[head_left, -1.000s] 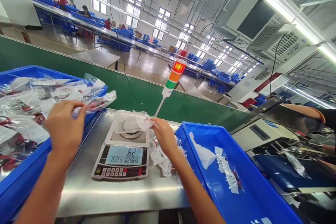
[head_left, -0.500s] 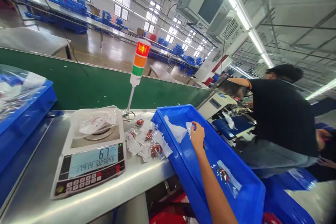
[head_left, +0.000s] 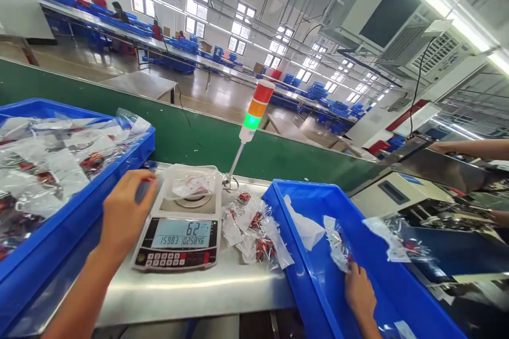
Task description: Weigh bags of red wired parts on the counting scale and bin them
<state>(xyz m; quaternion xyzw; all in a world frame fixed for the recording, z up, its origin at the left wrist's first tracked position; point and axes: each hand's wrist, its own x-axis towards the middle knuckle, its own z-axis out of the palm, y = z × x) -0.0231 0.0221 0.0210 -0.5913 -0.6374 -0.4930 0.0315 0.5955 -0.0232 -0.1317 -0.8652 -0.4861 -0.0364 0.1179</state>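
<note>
My left hand [head_left: 125,214] is at the left side of the digital scale [head_left: 181,241], with thumb and fingers curled together; whatever they hold is too small to make out. On the scale's pan lies a clear plastic bag [head_left: 194,184], and the display reads 62. My right hand [head_left: 361,291] is inside the blue bin [head_left: 318,286] on the right. Its fingers are closed at the lower end of a clear-and-white bag of small red parts [head_left: 338,243]. A white bag [head_left: 304,225] lies beside that one.
Several bags of red parts [head_left: 256,228] lie between scale and bin. A signal tower [head_left: 256,111] glows green behind. At left, a blue bin [head_left: 139,151] is heaped with bags. A machine [head_left: 392,196] and another person's arm [head_left: 473,148] are at right; one bag [head_left: 397,238] lies there.
The view has swung right to left, bringing my left hand and the full left bin into sight. The reading fell from 67 to 62, and the light went from red to green.
</note>
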